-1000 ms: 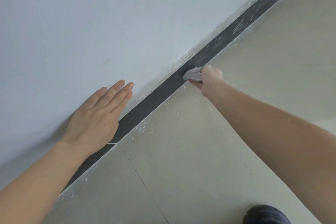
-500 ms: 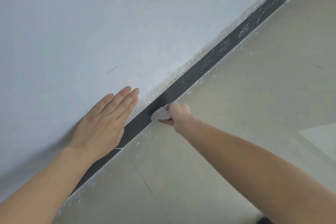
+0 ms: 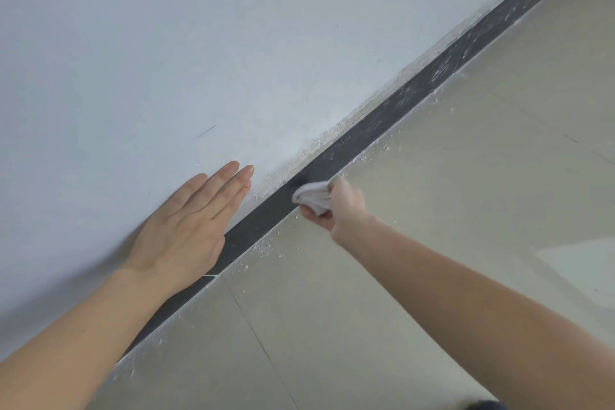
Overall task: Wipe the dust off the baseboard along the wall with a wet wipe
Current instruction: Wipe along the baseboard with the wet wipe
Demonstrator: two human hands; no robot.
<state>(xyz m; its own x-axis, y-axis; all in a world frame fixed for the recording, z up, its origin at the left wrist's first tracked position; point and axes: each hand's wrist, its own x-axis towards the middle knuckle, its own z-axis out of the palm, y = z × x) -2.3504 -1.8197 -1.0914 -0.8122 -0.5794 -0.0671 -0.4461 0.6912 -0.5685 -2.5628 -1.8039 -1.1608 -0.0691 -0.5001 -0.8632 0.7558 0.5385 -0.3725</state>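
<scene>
A person's left hand [image 3: 186, 226] lies flat against a pale grey painted wall [image 3: 166, 43], fingers straight and pressed together. The right hand [image 3: 339, 206] grips a crumpled white wet wipe [image 3: 311, 196], holding it against the dark grey baseboard strip [image 3: 382, 125] where wall meets beige tiled floor [image 3: 432, 210]. White dust flecks [image 3: 266, 248] lie along the floor edge.

Right hand [image 3: 344, 206] grips the bunched white wet wipe [image 3: 312, 195] against the dark baseboard [image 3: 382, 130], left hand [image 3: 186, 230] lies flat on the pale wall [image 3: 199, 43], white dust [image 3: 266, 248] speckling the floor [image 3: 432, 210] edge.
</scene>
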